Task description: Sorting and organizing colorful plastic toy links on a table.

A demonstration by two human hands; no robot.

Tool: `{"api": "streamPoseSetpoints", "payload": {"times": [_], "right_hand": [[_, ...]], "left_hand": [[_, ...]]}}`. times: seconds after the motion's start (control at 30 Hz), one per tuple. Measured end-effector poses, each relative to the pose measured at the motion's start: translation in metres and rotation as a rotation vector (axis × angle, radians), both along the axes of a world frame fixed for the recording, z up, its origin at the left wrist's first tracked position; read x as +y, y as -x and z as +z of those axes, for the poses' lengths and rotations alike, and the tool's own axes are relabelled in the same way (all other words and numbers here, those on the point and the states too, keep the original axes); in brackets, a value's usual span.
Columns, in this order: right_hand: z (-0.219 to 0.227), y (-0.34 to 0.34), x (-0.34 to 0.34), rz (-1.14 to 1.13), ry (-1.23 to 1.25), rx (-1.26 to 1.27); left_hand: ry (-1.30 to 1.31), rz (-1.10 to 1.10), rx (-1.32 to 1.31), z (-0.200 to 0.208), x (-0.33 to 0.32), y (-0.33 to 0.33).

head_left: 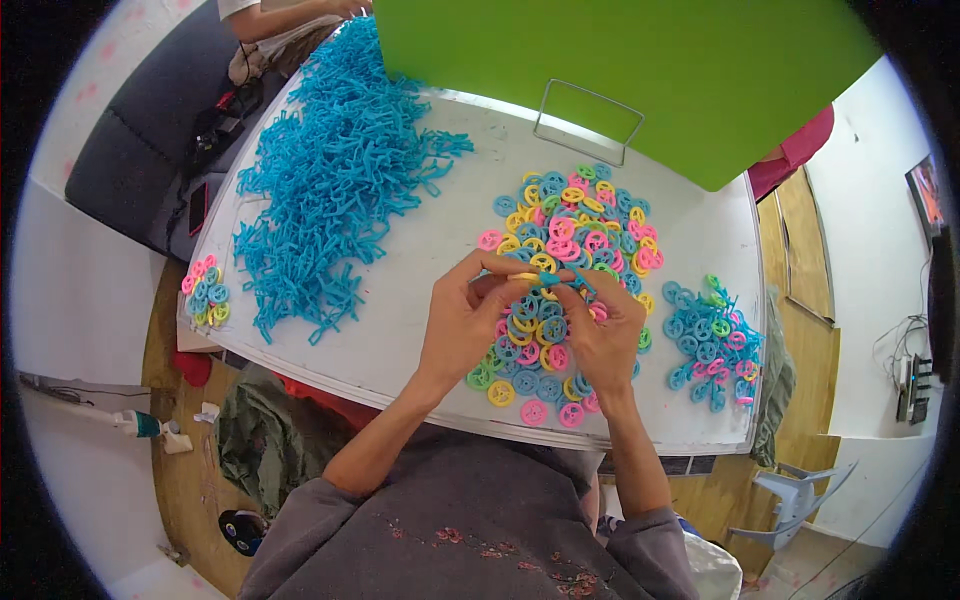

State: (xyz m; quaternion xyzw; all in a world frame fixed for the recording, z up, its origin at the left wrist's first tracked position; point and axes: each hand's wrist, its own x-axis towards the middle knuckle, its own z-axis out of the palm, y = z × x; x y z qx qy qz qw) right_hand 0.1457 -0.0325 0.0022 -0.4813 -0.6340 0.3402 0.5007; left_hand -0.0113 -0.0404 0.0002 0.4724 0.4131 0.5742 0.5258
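Observation:
Above a heap of small plastic wheels [560, 228] in blue, yellow, pink and green, my two hands meet at the middle of the table. My left hand [465, 310] pinches a yellow wheel [522, 276], seen edge-on. Against it, the fingers of my right hand [608, 330] grip a thin blue plastic piece [572, 281]. The two parts touch or nearly touch; fingers partly hide the joint. A big pile of similar blue plastic pieces [340, 150] covers the table's left side. Pieces with wheels attached [712, 340] lie to the right.
A green panel [620, 70] with a wire stand [590, 140] rises at the table's far side. A small wheel cluster [206, 292] sits at the left corner of the white table [440, 240]. Another person's arm [285, 18] shows at the far left. A grey plastic chair [795, 500] stands right.

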Motion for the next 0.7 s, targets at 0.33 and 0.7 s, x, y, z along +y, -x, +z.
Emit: {"api": "streamPoseSetpoints", "payload": {"times": [0.33,0.7], "right_hand": [[-0.009,-0.021,-0.01,-0.03,0.049,-0.18],[0.018,-0.221,0.028,-0.354,0.06,-0.714]], "left_hand": [[0.048,0.005,0.073,-0.015,-0.007,-0.002],[-0.209,0.61,1.498,-0.025,0.056,0.122]]}}
